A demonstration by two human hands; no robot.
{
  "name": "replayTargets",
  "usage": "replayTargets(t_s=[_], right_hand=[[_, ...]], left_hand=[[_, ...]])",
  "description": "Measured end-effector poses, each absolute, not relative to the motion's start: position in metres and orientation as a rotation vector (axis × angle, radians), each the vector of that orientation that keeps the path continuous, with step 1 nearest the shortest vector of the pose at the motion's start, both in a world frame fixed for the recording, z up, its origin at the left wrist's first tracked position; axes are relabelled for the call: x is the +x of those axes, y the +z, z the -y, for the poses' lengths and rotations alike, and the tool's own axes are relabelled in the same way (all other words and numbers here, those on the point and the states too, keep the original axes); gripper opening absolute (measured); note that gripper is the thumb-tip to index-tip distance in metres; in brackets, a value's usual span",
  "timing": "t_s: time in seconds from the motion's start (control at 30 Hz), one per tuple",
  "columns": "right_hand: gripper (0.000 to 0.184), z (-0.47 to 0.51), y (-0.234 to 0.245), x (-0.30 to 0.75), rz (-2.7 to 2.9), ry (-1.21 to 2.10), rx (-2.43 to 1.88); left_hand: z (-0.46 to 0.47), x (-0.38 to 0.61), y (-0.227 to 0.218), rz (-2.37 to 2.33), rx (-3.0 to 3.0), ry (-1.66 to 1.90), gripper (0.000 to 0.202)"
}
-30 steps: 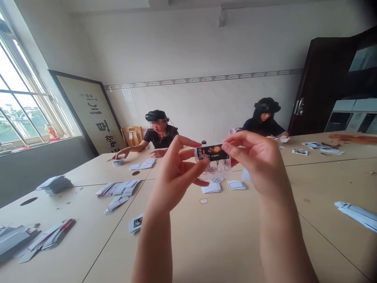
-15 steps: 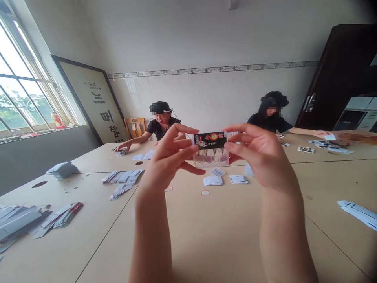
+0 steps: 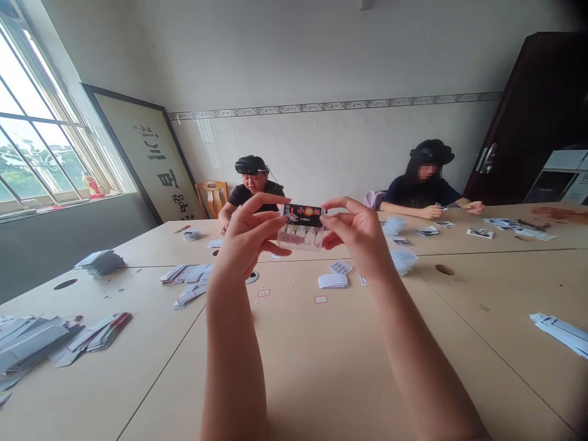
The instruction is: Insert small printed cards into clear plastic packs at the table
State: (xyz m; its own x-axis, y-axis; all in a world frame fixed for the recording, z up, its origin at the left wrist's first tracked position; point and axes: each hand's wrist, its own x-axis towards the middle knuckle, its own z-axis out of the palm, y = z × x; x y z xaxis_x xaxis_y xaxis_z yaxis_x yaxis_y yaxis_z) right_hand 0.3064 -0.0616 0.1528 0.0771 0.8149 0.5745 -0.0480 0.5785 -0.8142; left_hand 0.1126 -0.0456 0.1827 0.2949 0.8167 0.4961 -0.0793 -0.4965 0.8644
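Left hand (image 3: pixel 243 242) and right hand (image 3: pixel 361 233) pinch the box (image 3: pixel 301 228), shifted further left over the desk (image 3: pixel 321 361), label (image 3: pixel 304 215) and hooks (image 3: pixel 307 236) still in plain view

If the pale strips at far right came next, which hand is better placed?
Probably the right hand: it's nearer the pale strips than the left hand, though both hold the clear box.

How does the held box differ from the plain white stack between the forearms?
The box is held up by the left hand and right hand; the white stack lies on the table. The box has a clear part showing hooks; the white stack looks opaque. Both look roughly rectangular.
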Motion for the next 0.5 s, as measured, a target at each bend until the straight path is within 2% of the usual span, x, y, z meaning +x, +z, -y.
replayTargets(t_s=[0.4, 0.5], right_hand=[[0.034, 0.047, 0.147, 0.306, 1.323, 0.721, -0.788], [0.036, 0.054, 0.153, 0.309, 1.256, 0.619, -0.815]], left_hand=[[0.03, 0.11, 0.177, -0.667, 1.721, 1.263, 0.028], [0.025, 0.11, 0.174, -0.698, 1.699, 1.302, 0.029]])
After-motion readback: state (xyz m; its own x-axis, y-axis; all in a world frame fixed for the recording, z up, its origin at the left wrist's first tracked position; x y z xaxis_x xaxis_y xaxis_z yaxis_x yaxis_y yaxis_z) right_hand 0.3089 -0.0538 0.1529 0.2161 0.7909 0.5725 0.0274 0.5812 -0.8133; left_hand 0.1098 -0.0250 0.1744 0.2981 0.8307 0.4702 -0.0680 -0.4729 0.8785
